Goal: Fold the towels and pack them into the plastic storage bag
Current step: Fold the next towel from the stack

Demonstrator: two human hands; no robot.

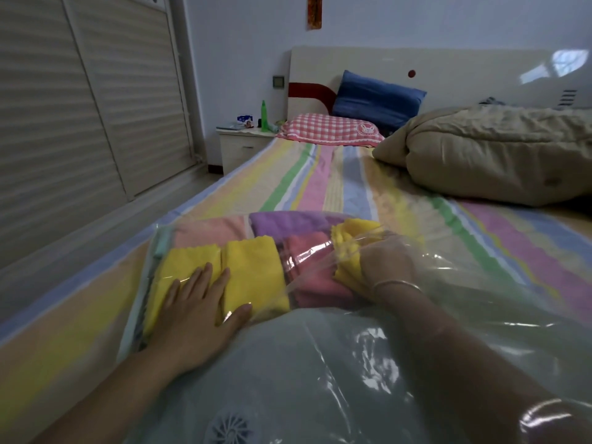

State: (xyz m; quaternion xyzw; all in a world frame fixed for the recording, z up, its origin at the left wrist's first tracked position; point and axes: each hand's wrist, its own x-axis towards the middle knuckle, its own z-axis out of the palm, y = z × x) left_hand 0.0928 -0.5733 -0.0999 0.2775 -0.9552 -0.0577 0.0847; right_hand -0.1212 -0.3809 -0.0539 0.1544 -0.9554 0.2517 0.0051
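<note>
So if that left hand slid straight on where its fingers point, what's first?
Likely the pale pink towel, just past the yellow towels the left hand presses on; depth is unclear.

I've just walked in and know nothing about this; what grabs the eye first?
The bright folded towels, yellow, pink and purple, packed inside a clear plastic storage bag on the striped bedsheet in the middle. The left hand presses flat on the bag over them, while the right hand reaches inside it, holding another yellow towel. A bulky beige duvet lies at the right.
</note>
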